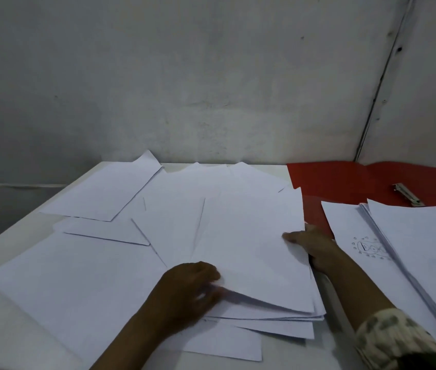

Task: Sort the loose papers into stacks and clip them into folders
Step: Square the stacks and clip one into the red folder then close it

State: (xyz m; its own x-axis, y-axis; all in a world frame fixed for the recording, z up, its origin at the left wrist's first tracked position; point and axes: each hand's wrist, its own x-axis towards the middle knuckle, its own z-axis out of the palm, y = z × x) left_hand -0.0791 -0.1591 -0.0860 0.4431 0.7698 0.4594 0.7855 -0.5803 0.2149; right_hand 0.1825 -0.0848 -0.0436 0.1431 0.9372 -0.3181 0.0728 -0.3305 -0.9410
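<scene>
1. Loose papers [120, 225]: plain white sheets, fanned and overlapping across the white tabletop [3, 329], from its far edge to its near edge. Light, thin, limp; likely to slide on one another and crease if pinched hard.
2. Gathered stack [254, 252]: uneven pile near the middle of the near edge, corners splayed. I judge it best held at two opposite edges, then squared.
3. My left hand [193, 284]: at the stack's near-left corner, fingers curled under the top sheets, thumb above; blurred, so the exact pinch is unclear.
4. My right hand [310, 244]: at the stack's right edge, thumb on top, fingers tucked beneath, pinching it.
5. Red folder [345, 180]: open at the far right corner, metal clip [408, 194] bare.
6. Sorted stack [425, 241]: lying on the folder's near part; one sheet bears a doodle [369, 248].
</scene>
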